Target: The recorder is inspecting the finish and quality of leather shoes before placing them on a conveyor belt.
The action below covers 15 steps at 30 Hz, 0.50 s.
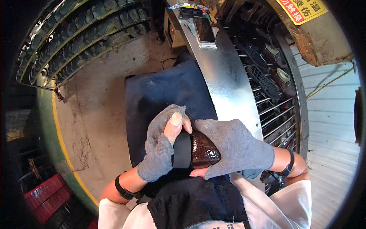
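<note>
Just above my lap I hold a glossy dark-brown shoe (pixel 204 150) with a scale-like pattern. Its rounded end shows between my hands, and the rest is covered. My right hand (pixel 238 149), in a grey glove with bare fingertips, wraps round the right side of the shoe. In a matching glove, my left hand (pixel 162 143) is closed at the other side, thumb upward. A smooth black part (pixel 182 152) lies between the left hand and the brown surface; whether it belongs to the shoe I cannot tell.
A dark cloth (pixel 167 95) covers my legs. On my right runs a metal counter (pixel 228 80) with a phone (pixel 204 29) on it. Beside it, a barred rack (pixel 280 114) carries shoes and soles (pixel 264 82). Shelves of shoe lasts (pixel 91 32) stand at far left.
</note>
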Each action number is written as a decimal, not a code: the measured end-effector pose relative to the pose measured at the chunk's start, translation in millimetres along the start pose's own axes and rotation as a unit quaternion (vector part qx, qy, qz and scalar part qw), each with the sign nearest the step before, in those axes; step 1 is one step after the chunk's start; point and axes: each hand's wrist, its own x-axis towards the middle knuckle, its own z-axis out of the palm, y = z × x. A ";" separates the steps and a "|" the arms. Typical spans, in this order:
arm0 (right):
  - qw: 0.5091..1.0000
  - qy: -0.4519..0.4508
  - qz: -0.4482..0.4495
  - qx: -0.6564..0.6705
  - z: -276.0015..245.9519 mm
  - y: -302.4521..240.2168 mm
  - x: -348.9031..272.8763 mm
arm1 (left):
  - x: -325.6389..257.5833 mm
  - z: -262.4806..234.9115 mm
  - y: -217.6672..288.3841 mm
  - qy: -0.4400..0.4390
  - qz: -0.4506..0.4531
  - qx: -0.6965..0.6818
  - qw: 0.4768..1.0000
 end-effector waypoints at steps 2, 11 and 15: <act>0.998 0.056 -0.024 -0.020 4.1 -2.8 0.2 | -4.2 4.0 1.5 0.008 -0.014 -0.051 0.999; 0.986 0.052 -0.132 -0.085 13.5 0.7 -4.1 | -10.7 -1.8 4.4 -0.045 0.068 0.000 0.997; 0.979 0.061 -0.174 -0.090 15.3 6.0 9.6 | -0.3 -18.8 -3.9 -0.097 0.132 0.081 0.983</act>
